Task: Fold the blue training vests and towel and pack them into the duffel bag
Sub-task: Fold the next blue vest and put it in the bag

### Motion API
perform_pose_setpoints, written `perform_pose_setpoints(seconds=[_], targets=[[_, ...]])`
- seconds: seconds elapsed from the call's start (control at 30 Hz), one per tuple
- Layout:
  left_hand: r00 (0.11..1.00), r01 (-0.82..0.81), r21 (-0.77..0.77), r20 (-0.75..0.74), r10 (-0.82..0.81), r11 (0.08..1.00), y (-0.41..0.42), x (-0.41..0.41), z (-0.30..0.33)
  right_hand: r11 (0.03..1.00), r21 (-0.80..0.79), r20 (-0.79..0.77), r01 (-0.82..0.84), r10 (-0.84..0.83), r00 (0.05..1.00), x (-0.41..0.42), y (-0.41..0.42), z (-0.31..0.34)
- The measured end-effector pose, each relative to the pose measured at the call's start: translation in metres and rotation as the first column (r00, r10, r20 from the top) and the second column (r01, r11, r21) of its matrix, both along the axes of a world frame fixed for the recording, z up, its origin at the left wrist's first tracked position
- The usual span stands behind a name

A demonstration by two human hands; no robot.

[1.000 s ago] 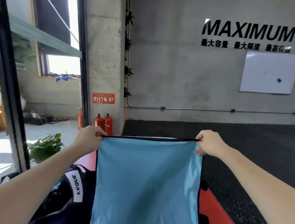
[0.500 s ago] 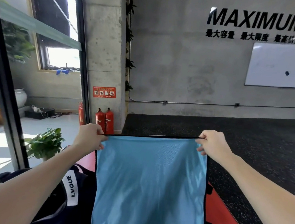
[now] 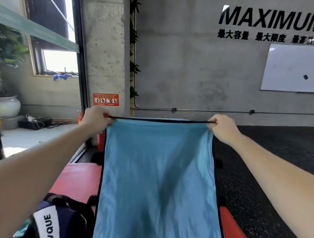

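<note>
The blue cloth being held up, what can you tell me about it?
The blue cloth is light blue with thin black edging, smooth and slightly shiny. It hangs upright, spread flat, its top edge pulled taut between the left hand and right hand, which pinch its upper corners. Its lower end runs out of view.

Grey concrete wall [image 3: 185, 64] with whiteboard [image 3: 295, 68], dark speckled floor [image 3: 281, 158], bright window [image 3: 60, 60] at left.

Both arms outstretched; left hand [image 3: 95, 117], right hand [image 3: 223, 127] raised level, fingers pinched closed.
</note>
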State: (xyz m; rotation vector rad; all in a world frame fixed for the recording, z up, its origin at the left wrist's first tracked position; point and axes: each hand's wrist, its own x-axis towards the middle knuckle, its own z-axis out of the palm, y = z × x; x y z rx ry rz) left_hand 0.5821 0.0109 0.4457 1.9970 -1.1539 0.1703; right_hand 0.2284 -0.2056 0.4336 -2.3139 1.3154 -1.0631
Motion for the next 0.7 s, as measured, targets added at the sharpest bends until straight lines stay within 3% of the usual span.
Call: perform_pose_setpoints(seconds=[0.27, 0.4, 0.53, 0.7], targets=[[0.989, 0.032, -0.348, 0.147, 0.021, 0.937, 0.009, -0.018, 0.131, 0.944, -0.329, 0.264, 0.019, 0.073, 0.962, -0.006, 0.016, 0.113], [0.990, 0.059, -0.441, 0.140, 0.003, 0.895, 0.043, -0.032, 0.149, 0.930, -0.368, 0.297, 0.011, 0.107, 0.949, -0.022, 0.050, 0.134], [0.994, 0.070, -0.391, 0.100, -0.033, 0.918, 0.086, -0.045, 0.111, 0.952, -0.302, 0.238, -0.056, 0.132, 0.962, -0.043, 0.090, 0.107], [0.999, 0.029, -0.201, 0.023, -0.024, 0.979, 0.145, -0.070, -0.016, 0.979, -0.119, 0.056, -0.165, 0.173, 0.983, -0.076, 0.149, 0.001]])
